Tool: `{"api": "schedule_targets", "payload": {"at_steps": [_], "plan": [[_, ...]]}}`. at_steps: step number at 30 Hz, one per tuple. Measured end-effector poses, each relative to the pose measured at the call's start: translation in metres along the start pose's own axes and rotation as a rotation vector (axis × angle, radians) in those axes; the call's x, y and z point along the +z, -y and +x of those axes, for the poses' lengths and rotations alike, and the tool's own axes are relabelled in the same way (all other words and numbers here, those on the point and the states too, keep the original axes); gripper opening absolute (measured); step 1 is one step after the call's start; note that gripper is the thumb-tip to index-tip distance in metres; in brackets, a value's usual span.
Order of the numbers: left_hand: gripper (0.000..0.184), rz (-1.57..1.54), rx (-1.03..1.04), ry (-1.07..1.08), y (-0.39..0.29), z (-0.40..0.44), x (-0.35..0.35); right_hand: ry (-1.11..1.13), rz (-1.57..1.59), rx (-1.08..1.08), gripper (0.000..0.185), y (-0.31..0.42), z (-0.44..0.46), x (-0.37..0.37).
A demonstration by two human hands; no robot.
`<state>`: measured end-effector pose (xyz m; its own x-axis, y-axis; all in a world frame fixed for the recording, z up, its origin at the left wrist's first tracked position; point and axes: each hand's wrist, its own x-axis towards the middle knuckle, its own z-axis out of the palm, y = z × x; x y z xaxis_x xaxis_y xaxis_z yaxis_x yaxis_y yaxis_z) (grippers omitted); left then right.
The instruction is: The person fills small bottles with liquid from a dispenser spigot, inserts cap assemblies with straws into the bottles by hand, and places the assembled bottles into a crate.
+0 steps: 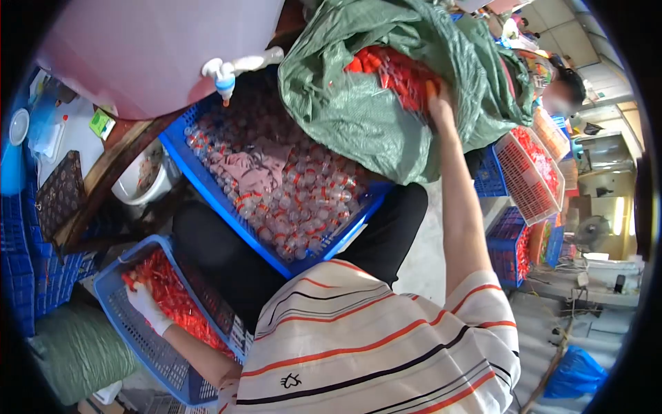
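My right hand (436,100) reaches into a large green woven sack (358,131), its fingers against red plastic-wrapped pieces (396,72) inside; its fingertips are partly hidden. At the lower left my left hand (146,303), in a whitish glove, lies at the edge of a pile of red pieces (176,293) in a blue-grey basket (155,352). What its fingers hold, if anything, is too small to make out. Between my legs a blue crate (255,248) holds many small clear items with red bands (296,207) and a pink cloth (255,165).
A big pink container (158,48) with a white tap (224,72) stands at the upper left, above a white bucket (145,176). Another green sack (79,348) is at the lower left. Stacked crates (527,176) and another person (565,90) are at the right.
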<state>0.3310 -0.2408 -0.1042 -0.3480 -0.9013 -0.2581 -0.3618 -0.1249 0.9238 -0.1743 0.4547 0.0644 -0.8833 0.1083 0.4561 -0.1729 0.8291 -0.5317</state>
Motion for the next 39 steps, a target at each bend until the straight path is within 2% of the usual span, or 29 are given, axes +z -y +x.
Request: {"api": "schedule_targets", "payload": {"at_steps": [1,2,3,4,5,6,7,8,9,10,11,12,13,14,15,16,18,21,22,24,25,27,28,30,34,36,38,39], "plan": [[0.052,0.441,-0.185,0.035,0.008,-0.002,-0.028,0.033,-0.065,0.094,0.046,-0.012,0.005,0.002],[0.053,0.686,-0.096,-0.008,0.014,-0.007,-0.038,0.062,-0.128,0.185,0.053,-0.022,0.012,0.007],[0.054,0.925,-0.001,-0.049,0.023,-0.012,-0.04,0.072,-0.051,0.205,0.062,-0.044,0.015,0.02],[0.054,1.16,0.093,-0.088,0.028,-0.021,-0.036,0.122,-0.061,0.244,0.062,-0.03,0.008,0.019],[0.061,0.992,0.599,-0.163,0.035,-0.021,-0.022,0.171,-0.073,0.278,0.061,-0.014,0.003,0.019],[0.056,0.833,0.585,-0.147,-0.044,-0.064,0.041,0.22,-0.085,0.311,0.061,0.001,-0.001,0.021],[0.043,0.535,0.565,-0.007,-0.1,-0.097,0.093,0.103,-0.071,0.219,0.061,-0.007,-0.005,0.037],[0.032,0.464,0.64,0.01,-0.144,-0.137,0.142,0.14,-0.006,0.147,0.063,-0.015,-0.006,0.044],[0.031,0.408,0.795,0.209,-0.14,-0.145,0.177,0.129,0.001,0.132,0.062,-0.007,-0.013,0.046],[0.032,0.318,0.719,0.427,-0.15,-0.172,0.217,0.116,0.008,0.117,0.062,0.012,-0.023,0.047],[0.029,0.31,0.835,0.673,-0.136,-0.183,0.252,0.176,0.087,0.113,0.061,0.039,-0.032,0.037],[0.028,0.495,0.829,0.833,-0.118,-0.195,0.287,0.262,0.215,0.204,0.061,0.034,-0.033,0.042],[0.031,0.589,0.843,0.963,-0.078,-0.199,0.32,0.264,0.178,0.162,0.058,0.034,-0.035,0.041],[0.034,0.821,0.918,0.994,-0.04,-0.202,0.346,0.265,0.137,0.12,0.056,0.038,-0.039,0.036],[0.033,0.827,1.028,0.99,-0.012,-0.203,0.362,0.332,0.023,0.111,0.054,0.064,-0.044,0.011],[0.033,0.949,1.065,0.953,0.001,-0.206,0.368,0.28,-0.075,-0.061,0.053,0.071,-0.046,-0.004],[0.031,1.047,1.051,0.989,0.017,-0.198,0.378,0.241,-0.087,-0.218,0.036,0.084,-0.046,-0.03],[0.024,0.935,1.049,0.999,0.026,-0.18,0.371,0.296,0.072,-0.254,0.021,0.099,-0.05,-0.044],[0.022,0.839,0.999,0.972,0.018,-0.179,0.369,0.325,0.099,-0.178,0.016,0.112,-0.056,-0.043],[0.019,0.65,0.9,0.911,-0.004,-0.175,0.365,0.305,-0.029,-0.384,0.019,0.123,-0.065,-0.031],[0.015,0.467,0.778,0.93,-0.031,-0.175,0.361,0.298,-0.153,-0.487,0.022,0.132,-0.07,-0.026],[0.028,0.027,0.475,1.024,-0.043,-0.168,0.369,0.276,-0.239,-0.621,0.025,0.135,-0.07,-0.004],[0.034,-0.285,-0.04,1.148,-0.088,-0.178,0.357,0.254,-0.321,-0.666,0.026,0.134,-0.069,0.008],[0.039,-0.59,-0.109,1.192,-0.138,-0.183,0.342,0.272,-0.352,-0.689,0.026,0.127,-0.066,0.023],[0.041,-0.93,-0.229,1.1,-0.151,-0.156,0.339,0.255,-0.205,-0.714,0.026,0.123,-0.058,0.024],[0.04,-1.05,-0.262,1.059,-0.161,-0.147,0.339,0.1,-0.141,-0.707,0.024,0.126,-0.059,0.017],[0.039,-1.089,-0.242,1.029,-0.17,-0.144,0.341,0.237,0.311,-0.179,0.021,0.128,-0.065,0.015],[0.039,-1.071,-0.202,1.012,-0.174,-0.142,0.343,0.242,0.486,-0.092,0.019,0.138,-0.064,0.014]]}}
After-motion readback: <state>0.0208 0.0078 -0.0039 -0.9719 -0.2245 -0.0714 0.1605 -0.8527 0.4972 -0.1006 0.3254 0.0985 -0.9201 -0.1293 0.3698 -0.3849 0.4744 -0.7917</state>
